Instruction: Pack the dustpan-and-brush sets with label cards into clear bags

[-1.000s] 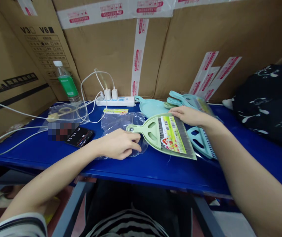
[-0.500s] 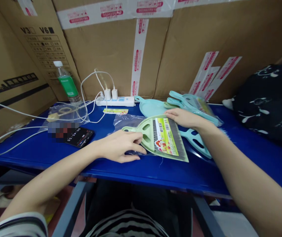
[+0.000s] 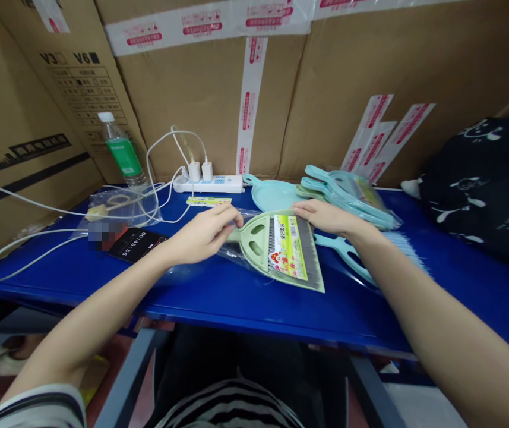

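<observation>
A light green dustpan and brush set (image 3: 261,241) lies on the blue table, its handle pointing left and its dark bristles on the right. A yellow-green card label (image 3: 290,246) sits across the bristles. My left hand (image 3: 209,232) has its fingers curled closed at the end of the handle. With its fingertips on the far right corner, my right hand (image 3: 321,215) holds the set's edge. Under the handle and my left hand is a crumpled clear plastic bag (image 3: 231,252), partly hidden. Right of the set, partly behind my right arm, lies a light blue brush (image 3: 347,252).
At the back lie a light blue dustpan (image 3: 274,194) and several bagged blue sets (image 3: 356,199). A power strip (image 3: 209,184) with white cables, a bottle (image 3: 123,151), a phone (image 3: 136,244) and a loose label card (image 3: 209,202) are to the left. Cardboard walls the back.
My left hand has moved up and left from across the handle to its end, its fingers now curled. The green set has slid slightly left, and my right hand has shifted with it.
</observation>
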Motion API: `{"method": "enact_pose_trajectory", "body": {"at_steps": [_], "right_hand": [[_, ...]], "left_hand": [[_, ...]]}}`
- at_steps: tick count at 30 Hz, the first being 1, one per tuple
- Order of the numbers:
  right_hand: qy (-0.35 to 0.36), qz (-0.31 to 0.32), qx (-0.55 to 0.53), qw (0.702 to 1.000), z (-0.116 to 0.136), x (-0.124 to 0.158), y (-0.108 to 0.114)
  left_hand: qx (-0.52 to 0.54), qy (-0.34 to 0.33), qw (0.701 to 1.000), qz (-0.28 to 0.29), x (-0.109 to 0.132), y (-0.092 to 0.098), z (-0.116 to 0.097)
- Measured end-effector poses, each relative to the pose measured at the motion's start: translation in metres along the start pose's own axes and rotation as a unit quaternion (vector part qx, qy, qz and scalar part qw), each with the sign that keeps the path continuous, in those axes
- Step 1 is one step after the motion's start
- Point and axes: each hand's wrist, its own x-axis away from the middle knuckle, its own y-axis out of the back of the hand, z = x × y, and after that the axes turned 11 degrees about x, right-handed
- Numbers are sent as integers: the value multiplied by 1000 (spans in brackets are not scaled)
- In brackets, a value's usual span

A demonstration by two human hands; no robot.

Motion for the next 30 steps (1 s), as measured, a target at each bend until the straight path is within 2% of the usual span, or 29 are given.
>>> {"method": "enact_pose_trajectory", "body": {"at_steps": [5, 7, 9, 12, 13, 15, 20, 24, 30], "right_hand": [[-20, 10, -52, 998, -1, -1, -2], [-20, 10, -62, 998, -2, -1, -2], [-19, 10, -66, 998, -2, -2, -2], [-19, 9, -64, 998, -1, -1, -2], [-20, 8, -62, 998, 0, -1, -2], [-22, 5, -54, 998, 0, -1, -2], [3, -2, -32, 999, 0, -3, -5], [23, -27, -31, 999, 2, -4, -11], [2, -12, -75, 997, 6, -2, -14]], "left_hand": [[-40, 58, 997, -37, -1, 4, 11], [-112, 126, 985, -44, -2, 6, 14], [-209, 238, 948, -29, -3, 8, 15], [-295, 393, 869, 57, -5, 12, 15], [-300, 420, 852, 88, -6, 13, 15], [-295, 439, 839, 126, -6, 14, 15], [-267, 404, 864, 141, -5, 12, 19], [-217, 378, 893, 116, -5, 13, 20], [-101, 340, 931, 83, -2, 18, 24]]}}
